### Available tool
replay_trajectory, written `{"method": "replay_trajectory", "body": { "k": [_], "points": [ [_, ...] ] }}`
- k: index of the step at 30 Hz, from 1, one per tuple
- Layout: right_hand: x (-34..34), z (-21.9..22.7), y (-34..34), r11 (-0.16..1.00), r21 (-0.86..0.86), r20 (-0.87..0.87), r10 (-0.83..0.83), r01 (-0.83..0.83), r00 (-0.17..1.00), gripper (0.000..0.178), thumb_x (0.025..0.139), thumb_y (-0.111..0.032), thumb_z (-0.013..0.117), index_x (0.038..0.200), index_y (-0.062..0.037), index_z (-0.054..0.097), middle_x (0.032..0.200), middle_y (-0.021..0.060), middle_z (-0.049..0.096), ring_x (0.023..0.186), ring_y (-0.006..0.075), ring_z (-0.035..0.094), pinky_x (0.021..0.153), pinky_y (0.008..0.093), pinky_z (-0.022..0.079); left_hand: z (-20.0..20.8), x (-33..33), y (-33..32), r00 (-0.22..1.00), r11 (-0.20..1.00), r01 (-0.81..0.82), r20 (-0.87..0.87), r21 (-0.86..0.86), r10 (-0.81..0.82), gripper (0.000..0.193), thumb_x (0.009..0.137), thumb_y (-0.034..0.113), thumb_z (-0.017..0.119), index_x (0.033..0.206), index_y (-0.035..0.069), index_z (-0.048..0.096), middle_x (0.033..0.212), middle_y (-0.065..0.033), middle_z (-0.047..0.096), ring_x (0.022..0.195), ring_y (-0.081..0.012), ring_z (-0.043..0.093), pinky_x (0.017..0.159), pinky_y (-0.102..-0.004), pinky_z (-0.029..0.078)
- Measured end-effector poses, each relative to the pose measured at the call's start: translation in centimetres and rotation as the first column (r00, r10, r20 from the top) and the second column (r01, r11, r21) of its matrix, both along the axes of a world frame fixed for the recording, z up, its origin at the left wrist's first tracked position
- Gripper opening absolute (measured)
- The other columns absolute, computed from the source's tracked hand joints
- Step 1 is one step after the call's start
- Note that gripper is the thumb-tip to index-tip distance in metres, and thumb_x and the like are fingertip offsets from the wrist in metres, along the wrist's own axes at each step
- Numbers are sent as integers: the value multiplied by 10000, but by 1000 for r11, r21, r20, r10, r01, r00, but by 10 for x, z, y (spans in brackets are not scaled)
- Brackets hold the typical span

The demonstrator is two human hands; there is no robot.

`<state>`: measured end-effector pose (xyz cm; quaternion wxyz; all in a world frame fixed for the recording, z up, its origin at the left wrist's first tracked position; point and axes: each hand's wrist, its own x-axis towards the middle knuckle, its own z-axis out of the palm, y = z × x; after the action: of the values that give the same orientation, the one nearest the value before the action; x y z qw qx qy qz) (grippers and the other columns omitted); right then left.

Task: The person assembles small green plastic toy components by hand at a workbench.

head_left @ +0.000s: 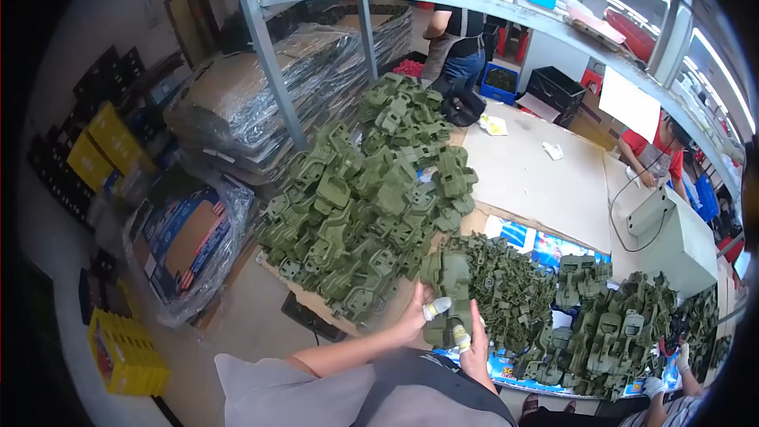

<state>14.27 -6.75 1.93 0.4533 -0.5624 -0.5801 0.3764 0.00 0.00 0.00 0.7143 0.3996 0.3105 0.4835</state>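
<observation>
Both of my hands grip a dark green plastic toy vehicle body at the table's near edge. My left hand is on its left side, the thumb wrapped in a whitish covering. My right hand closes on its right side, with a yellow-white wrap on the thumb. To the left of the hands rises a large heap of green vehicle bodies. Right beside the held piece lies a pile of small green plastic parts.
Larger green assemblies stand farther right, by a co-worker's gloved hand. A grey metal shelf arches overhead. Wrapped cartons and yellow crates are on the left. Beyond a pale box-shaped machine, a person in red works.
</observation>
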Motion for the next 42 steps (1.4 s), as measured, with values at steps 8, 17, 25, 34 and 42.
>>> {"method": "replay_trajectory", "body": {
  "k": [8, 17, 25, 34, 42],
  "points": [
    [8, 15, -6, 972, -23, 59, 236, -235, 970, 656, 861, -220, 516, 1395, -126, 147, 1342, 184, 311, 1231, 298, 326, 974, 359, 310, 12, -3, 4, 997, 999, -40, -68, -13, 39, 780, 754, 35, 643, 1338, 118, 131, 1270, -116, 345, 1138, -211, 403, 887, -308, 412],
    [16, 3, 1, 868, -389, -849, -209, -308, 484, 513, 841, -271, 574, 1274, -60, 397, 1213, 50, 491, 1099, 190, 472, 904, 353, 400, -1, 5, 9, 999, 1000, -8, -42, 24, 9, 600, 808, 145, 625, 1261, 42, 244, 1179, -92, 434, 1071, -150, 434, 888, -317, 391],
    [52, 20, -18, 961, -255, 351, 196, -108, 915, 626, 667, -23, 540, 1271, -21, 377, 1160, 228, 501, 1091, 373, 469, 921, 387, 376, 80, -8, 12, 415, 314, 818, -872, 483, 261, 835, 629, 169, 676, 1357, 113, 271, 1224, -186, 420, 1241, -336, 307, 1044, -516, 139],
    [43, 17, -42, 885, -401, 499, 427, -236, 754, 572, 731, -35, 483, 1283, 26, 344, 1034, 254, 504, 978, 361, 506, 837, 382, 399, 24, -4, 3, 174, 290, 951, -961, 107, -214, 617, 725, 192, 567, 1297, 105, 352, 930, -206, 573, 873, -371, 554, 766, -427, 441],
    [39, 1, -53, 885, -437, 187, 261, -158, 947, 524, 767, -79, 490, 1260, 43, 361, 1153, 273, 467, 1075, 393, 462, 924, 393, 368, 29, 7, 5, 57, 296, 955, -958, -30, -281, 637, 717, 177, 620, 1299, 148, 362, 999, -133, 547, 999, -306, 500, 851, -422, 394]
  ]
}}
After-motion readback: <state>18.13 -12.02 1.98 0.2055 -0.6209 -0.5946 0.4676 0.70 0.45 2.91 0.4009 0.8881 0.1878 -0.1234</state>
